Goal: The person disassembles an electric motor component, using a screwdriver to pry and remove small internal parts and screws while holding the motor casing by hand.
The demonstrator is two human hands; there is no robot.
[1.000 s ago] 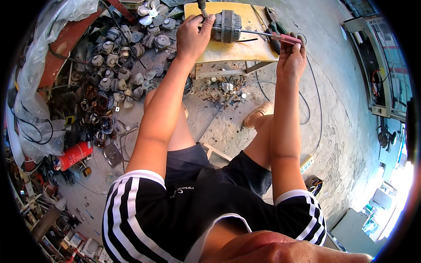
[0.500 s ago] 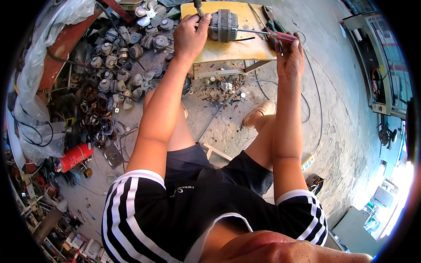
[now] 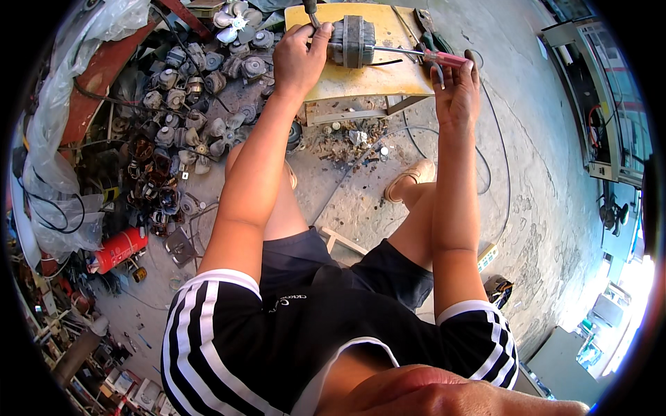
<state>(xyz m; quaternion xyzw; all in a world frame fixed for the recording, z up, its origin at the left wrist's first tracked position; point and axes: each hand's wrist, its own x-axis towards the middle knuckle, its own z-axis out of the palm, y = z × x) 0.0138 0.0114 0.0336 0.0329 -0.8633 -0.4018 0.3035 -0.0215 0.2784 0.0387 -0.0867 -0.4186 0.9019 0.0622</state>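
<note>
A grey ribbed electric motor [image 3: 354, 41] lies on its side on the yellow worktop [image 3: 336, 87]. My left hand [image 3: 300, 59] is closed around the motor's left end, thumb along the top. A dark tool handle [image 3: 311, 7] stands up just beyond that hand; whether my fingers touch it I cannot tell. My right hand [image 3: 458, 90] holds the red handle of a screwdriver [image 3: 444, 58] in its fingertips. The screwdriver's shaft runs level to the left, its tip at the motor's right end. A short black wire [image 3: 387, 62] sticks out below the shaft.
Dark-handled tools [image 3: 433, 41] lie at the worktop's right edge. Several used motors [image 3: 253, 67] and fan blades [image 3: 201, 149] are heaped on the floor to the left, near a red cylinder [image 3: 119, 249]. A cable [image 3: 489, 139] trails over the concrete on the right. Debris [image 3: 357, 139] litters the floor below the worktop.
Both hands, the motor and the screwdriver have shifted very slightly left. My right fingers have moved a little around the handle; the grip on the motor looks the same.
</note>
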